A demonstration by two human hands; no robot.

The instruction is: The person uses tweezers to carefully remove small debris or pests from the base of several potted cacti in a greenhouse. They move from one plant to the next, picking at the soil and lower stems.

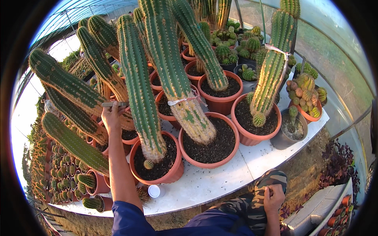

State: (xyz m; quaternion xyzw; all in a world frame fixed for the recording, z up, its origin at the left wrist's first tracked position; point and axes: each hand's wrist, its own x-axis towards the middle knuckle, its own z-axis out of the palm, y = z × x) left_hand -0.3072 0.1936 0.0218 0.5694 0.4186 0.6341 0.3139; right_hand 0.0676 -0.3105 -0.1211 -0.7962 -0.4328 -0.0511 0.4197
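My left hand [111,116] is raised among the tall cacti, its fingers closed on a slim grey metal tool [115,104], perhaps tweezers or a knife. The tool's tip reaches the left side of a tall columnar cactus [136,88] in a terracotta-coloured pot [174,174]. A small round offset [148,164] sits at that cactus's base. To its right, a thicker column [174,67] with a pale, scarred base has a ribbon [183,101] tied around it. My right hand [273,196] rests loosely curled by my camouflage-clad knee; nothing shows in it.
A white-lidded small container [156,191] stands at the front of the white table [212,188]. Leaning cacti [68,82] crowd the left. Another ribbon-tied cactus [270,73] and a black pot [291,129] stand on the right. Concrete blocks [313,206] lie at lower right.
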